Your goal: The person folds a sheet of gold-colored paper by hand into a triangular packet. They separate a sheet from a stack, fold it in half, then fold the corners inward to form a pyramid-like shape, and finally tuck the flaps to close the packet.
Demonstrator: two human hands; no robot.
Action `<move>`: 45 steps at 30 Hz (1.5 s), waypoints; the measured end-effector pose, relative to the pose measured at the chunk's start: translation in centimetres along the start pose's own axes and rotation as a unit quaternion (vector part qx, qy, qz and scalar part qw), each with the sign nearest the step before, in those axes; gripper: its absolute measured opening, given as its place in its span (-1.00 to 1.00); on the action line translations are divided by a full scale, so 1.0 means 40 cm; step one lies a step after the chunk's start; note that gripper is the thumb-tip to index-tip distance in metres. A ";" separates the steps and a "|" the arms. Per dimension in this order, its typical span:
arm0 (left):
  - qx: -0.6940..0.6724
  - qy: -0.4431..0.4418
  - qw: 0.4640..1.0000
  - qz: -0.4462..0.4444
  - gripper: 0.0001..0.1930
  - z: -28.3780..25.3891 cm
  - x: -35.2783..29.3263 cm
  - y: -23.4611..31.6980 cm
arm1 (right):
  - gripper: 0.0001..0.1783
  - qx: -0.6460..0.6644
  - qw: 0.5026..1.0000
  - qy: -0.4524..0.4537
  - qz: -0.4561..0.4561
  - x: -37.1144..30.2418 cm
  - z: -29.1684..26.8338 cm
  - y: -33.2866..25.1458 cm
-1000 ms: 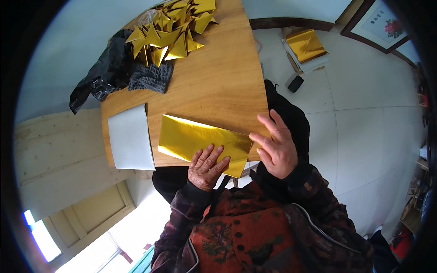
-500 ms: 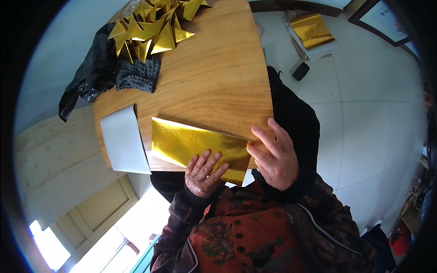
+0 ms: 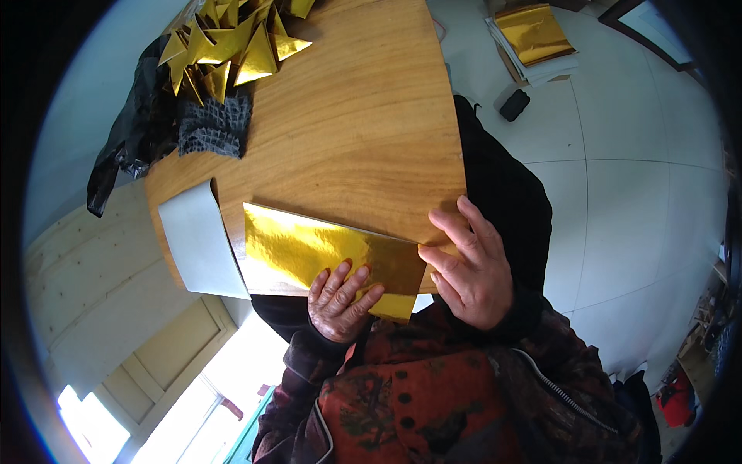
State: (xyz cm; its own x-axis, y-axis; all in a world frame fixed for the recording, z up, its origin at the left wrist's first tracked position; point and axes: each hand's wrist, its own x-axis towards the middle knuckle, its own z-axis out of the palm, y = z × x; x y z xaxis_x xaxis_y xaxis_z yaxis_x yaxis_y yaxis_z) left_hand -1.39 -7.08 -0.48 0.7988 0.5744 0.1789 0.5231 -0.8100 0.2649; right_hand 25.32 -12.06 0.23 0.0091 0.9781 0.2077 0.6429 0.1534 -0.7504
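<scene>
A folded sheet of gold foil paper [image 3: 309,240] lies slanted near the front edge of the wooden table, its lower right corner reaching past that edge. My left hand [image 3: 338,304] rests on top of it, fingers stretched out over the shiny surface. At the paper's upper right corner is my right hand [image 3: 475,267], its fingers spread apart. One fingertip touches that corner, while two other fingers point up, away from the paper. Whether anything is pinched at the corner is hard to make out.
On the wooden table [image 3: 355,131], folded gold paper pieces [image 3: 255,58] are heaped at the far left, beside a black plastic bag [image 3: 139,124] and a dark textured cloth [image 3: 212,127]. A pale folded sheet [image 3: 202,247] lies left. Gold sheets [image 3: 535,35] and a black object [image 3: 514,104] sit on the floor.
The view has shifted slightly, so the table and its things sit a little further left. My left hand still lies on the gold paper, and my right hand stays at its corner.
</scene>
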 end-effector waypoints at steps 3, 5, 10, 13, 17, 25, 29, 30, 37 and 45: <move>-0.037 -0.006 0.999 -0.032 -0.62 -0.011 0.006 0.010 | -0.71 0.010 1.000 0.002 0.018 0.008 -0.001 -0.006; -0.067 0.001 0.996 -0.054 -0.67 -0.016 0.014 0.016 | -0.66 0.010 1.000 0.002 0.019 0.014 -0.002 -0.007; -0.217 0.034 0.970 -0.108 -0.81 -0.037 0.036 0.015 | -0.73 -0.001 1.000 0.020 0.020 0.020 0.008 -0.012; -0.365 0.100 0.909 -0.174 -0.86 -0.033 0.044 0.024 | -0.72 0.000 1.000 0.025 0.019 0.018 0.010 -0.015; -0.427 0.124 0.869 -0.216 -0.84 -0.027 0.026 0.025 | -0.66 -0.007 1.000 0.026 0.013 0.017 0.011 -0.017; -0.746 0.279 0.592 -0.123 -0.72 -0.040 0.008 -0.048 | -0.63 0.083 0.988 0.131 0.012 -0.003 -0.016 -0.019; -0.834 0.313 0.444 -0.099 -0.61 -0.131 -0.005 -0.067 | -0.70 0.085 0.991 0.106 -0.014 -0.014 -0.017 -0.052; -0.872 0.309 0.371 -0.084 -0.59 -0.157 -0.010 -0.070 | -0.71 0.085 0.991 0.097 -0.017 -0.016 -0.014 -0.063; -0.891 0.339 0.294 -0.069 -0.61 -0.197 -0.061 -0.059 | -0.69 0.111 0.991 0.070 -0.041 -0.024 0.009 -0.114; -0.889 0.341 0.282 -0.119 -0.69 -0.180 -0.066 -0.003 | -0.48 0.126 0.989 0.050 -0.061 0.032 -0.032 -0.218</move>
State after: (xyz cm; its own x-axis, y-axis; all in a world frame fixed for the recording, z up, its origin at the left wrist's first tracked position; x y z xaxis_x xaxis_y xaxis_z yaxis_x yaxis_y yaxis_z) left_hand -5.72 -7.64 5.84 0.2446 0.9676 -0.0634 -0.9219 0.2523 0.2940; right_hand 20.70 -12.31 7.86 0.0271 0.9338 0.3569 0.4336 0.3107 -0.8458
